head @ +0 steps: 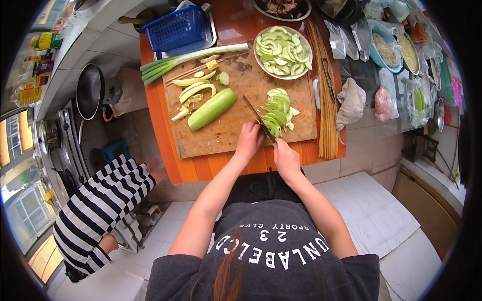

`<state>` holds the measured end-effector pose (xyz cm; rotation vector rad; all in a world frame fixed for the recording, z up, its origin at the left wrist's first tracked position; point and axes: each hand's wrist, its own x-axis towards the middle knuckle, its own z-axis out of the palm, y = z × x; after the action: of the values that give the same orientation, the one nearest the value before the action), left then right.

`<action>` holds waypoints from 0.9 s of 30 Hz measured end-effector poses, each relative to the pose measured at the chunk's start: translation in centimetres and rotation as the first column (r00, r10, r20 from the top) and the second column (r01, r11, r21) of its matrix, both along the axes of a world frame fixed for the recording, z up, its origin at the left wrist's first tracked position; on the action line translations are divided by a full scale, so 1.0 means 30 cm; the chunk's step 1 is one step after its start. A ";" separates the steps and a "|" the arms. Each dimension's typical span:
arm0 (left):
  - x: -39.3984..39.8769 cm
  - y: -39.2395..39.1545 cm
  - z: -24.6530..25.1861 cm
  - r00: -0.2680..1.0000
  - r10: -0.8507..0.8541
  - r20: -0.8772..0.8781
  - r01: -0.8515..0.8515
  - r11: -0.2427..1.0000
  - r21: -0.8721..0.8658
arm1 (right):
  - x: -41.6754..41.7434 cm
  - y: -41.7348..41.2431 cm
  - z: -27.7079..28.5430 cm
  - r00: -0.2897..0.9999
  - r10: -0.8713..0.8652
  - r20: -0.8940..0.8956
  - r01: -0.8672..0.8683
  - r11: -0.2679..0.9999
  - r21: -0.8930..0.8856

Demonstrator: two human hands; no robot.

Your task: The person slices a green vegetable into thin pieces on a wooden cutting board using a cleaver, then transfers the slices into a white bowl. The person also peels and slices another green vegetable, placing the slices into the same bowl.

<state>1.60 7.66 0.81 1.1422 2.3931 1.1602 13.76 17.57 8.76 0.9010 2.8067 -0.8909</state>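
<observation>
My right hand (287, 158) grips the handle of a kitchen knife (259, 116), whose blade slants up and left over the wooden cutting board (211, 145). Curled close against the blade's left side is my left hand (249, 140); whatever is under its fingers is hidden. Pale green gourd slices (276, 113) lie overlapped just right of the blade. Further left on the board rests a peeled length of green gourd (212, 109), with curved strips of gourd core (197, 92) and a small gourd end (223, 78) behind it.
A bowl of sliced gourd (283, 52) stands at the board's back right. A leek-like green onion (196, 58) crosses the back left, near a blue plastic basket (177, 28). Long dry sticks (327, 124) and a cloth (351, 101) lie right. A person in stripes (105, 203) bends at left.
</observation>
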 end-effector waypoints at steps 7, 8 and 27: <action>0.013 0.000 -0.005 0.999 0.031 0.009 -0.032 0.999 0.012 | -0.030 0.003 -0.079 1.000 -0.014 -0.023 0.013 0.999 -0.052; 0.014 -0.004 -0.006 0.999 0.037 0.013 -0.037 0.999 0.024 | -0.019 0.006 -0.063 0.999 -0.023 -0.027 0.021 0.999 -0.046; 0.014 0.003 -0.003 0.997 0.076 0.022 -0.077 0.997 0.014 | -0.021 -0.011 -0.056 0.999 0.027 0.024 -0.027 1.000 -0.011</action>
<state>2.03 7.75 0.73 1.0459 2.4354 1.2100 13.14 17.25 7.09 0.8643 2.7837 -0.8846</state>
